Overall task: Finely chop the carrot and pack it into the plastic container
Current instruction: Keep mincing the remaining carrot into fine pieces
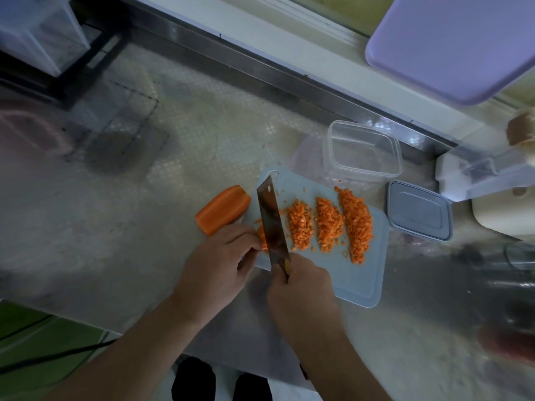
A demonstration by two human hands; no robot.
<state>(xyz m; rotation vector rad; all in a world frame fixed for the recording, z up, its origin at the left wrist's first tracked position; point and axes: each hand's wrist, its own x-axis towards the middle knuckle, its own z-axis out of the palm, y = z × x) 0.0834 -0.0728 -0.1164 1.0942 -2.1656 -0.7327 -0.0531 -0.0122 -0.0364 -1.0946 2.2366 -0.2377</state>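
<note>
Steel counter [121, 215], dull and reflective, carries a pale blue board [367, 273] that serves as the landmark. At the board's near left corner the right hand [301, 287] is wrapped tightly round the handle of a knife [272, 218], whose broad blade stands on edge and runs away across the board's left side. Just left of the blade the left hand [223, 261] has its fingers curled down onto a small carrot piece [263, 237] at the board's left edge, mostly hidden under the fingertips. Right of the blade, three rows of chopped carrot [328, 227] lie side by side on the board's far half. Off the board's left edge, touching it, a large carrot chunk [223, 209] rests on the counter. Beyond the board's far right corner stands an empty clear container [362, 149], open at the top, and just right of the board lies its grey lid [418, 214]. Farther back right, a lilac tray [451, 44] overhangs the wall ledge.
</note>
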